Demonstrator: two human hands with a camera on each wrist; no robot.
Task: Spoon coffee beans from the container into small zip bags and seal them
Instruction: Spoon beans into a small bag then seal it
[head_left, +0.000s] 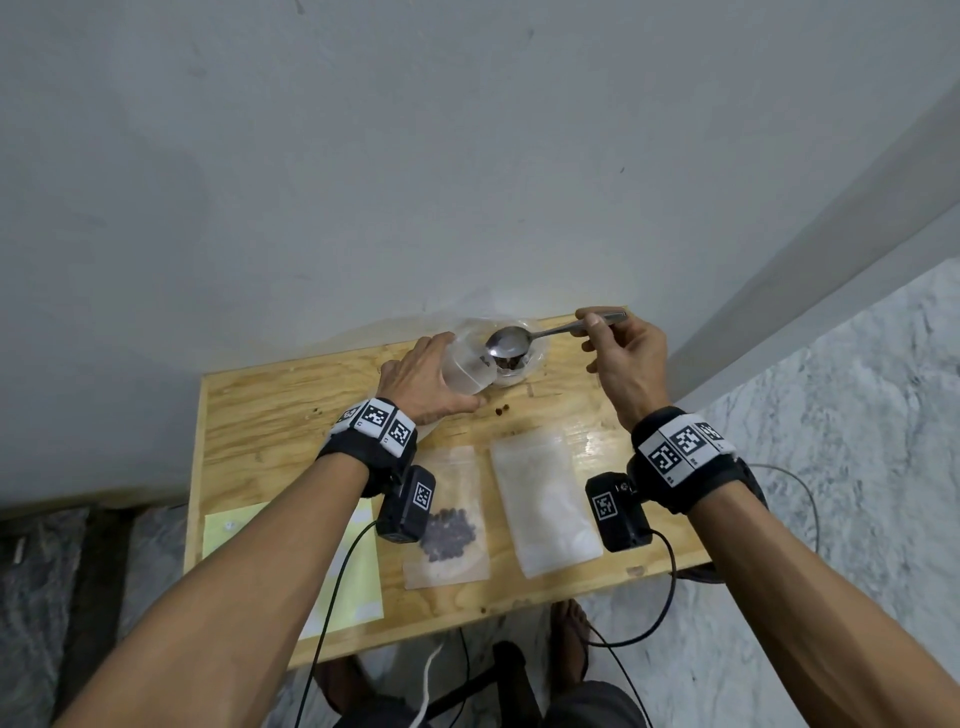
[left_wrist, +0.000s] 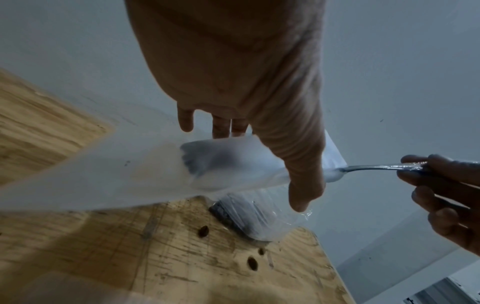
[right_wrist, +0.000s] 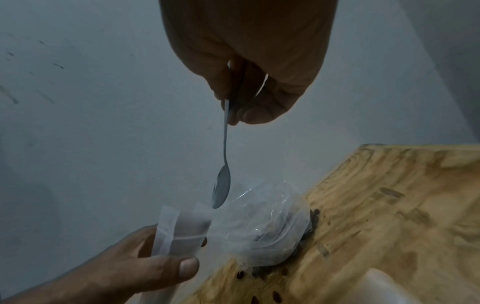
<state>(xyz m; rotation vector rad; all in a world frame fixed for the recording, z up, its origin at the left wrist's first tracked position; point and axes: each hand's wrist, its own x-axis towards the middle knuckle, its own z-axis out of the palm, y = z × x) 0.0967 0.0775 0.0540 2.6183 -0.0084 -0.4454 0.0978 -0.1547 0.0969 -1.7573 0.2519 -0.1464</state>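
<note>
My left hand (head_left: 423, 382) grips a small frosted zip bag (head_left: 464, 370) at the back of the wooden table (head_left: 260, 415), its mouth turned toward the spoon. My right hand (head_left: 623, 358) pinches the handle of a metal spoon (head_left: 508, 342). The spoon's bowl looks empty and hovers over the clear plastic container (head_left: 535, 358), which has dark coffee beans at its bottom. From the left wrist, the zip bag (left_wrist: 155, 174) spreads under my palm and the spoon (left_wrist: 376, 167) enters from the right. From the right wrist, the spoon (right_wrist: 225, 154) hangs just above the container (right_wrist: 267, 232) and the zip bag (right_wrist: 179, 228).
A zip bag holding beans (head_left: 447, 525) lies flat near the front edge, beside a stack of empty zip bags (head_left: 545, 504). A yellow paper (head_left: 353, 571) sits at the front left. Loose beans (head_left: 501, 410) are scattered by the container. A wall stands right behind the table.
</note>
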